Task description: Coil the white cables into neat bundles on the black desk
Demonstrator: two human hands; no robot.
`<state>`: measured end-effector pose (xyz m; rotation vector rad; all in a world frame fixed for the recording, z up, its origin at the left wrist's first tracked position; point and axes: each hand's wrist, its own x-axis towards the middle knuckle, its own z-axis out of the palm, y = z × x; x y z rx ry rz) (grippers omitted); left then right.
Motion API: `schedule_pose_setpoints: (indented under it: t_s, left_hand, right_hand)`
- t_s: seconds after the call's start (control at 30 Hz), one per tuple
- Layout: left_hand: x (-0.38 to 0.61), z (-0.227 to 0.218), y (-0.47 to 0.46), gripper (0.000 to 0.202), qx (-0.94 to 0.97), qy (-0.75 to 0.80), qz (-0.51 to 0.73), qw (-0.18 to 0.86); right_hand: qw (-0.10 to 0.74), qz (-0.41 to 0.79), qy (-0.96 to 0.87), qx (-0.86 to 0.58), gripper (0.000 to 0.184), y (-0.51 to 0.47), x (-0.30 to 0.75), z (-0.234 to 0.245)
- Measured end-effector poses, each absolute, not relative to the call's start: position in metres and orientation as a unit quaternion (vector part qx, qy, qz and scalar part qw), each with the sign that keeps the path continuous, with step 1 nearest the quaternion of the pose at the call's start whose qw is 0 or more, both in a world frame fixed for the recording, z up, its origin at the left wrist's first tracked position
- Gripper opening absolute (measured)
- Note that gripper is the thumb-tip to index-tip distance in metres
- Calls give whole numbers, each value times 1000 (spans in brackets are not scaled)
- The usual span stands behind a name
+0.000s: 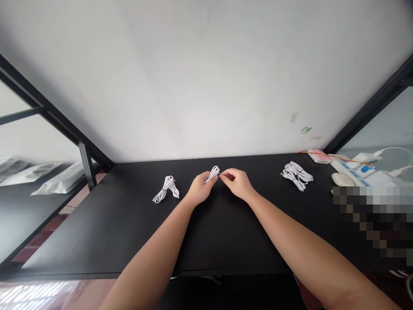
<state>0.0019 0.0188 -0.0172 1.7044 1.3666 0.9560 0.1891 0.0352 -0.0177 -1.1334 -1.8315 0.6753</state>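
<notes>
My left hand (199, 188) is closed round a small coiled white cable (213, 173), held just above the black table (129, 224) near its far middle. My right hand (237, 182) pinches the same cable at its right end, fingertips meeting those of the left hand. A tied white cable bundle (167, 188) lies on the table to the left of my left hand. A pile of several loose white cables (297, 175) lies further off to the right.
A white wall rises behind the table. At the far right lie a pink box (318, 156), a power strip (350, 171) with plugs and a white mouse (342, 179). Black shelf frames flank both sides; plastic bags (61, 180) lie on the left shelf.
</notes>
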Motion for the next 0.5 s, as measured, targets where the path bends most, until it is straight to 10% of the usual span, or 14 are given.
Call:
schedule_pose_setpoints:
  t_s: [0.5]
  left_hand:
    - [2, -16, 19, 35, 619, 586, 384, 353]
  right_hand:
    - [402, 200, -774, -447, 18, 32, 191, -11]
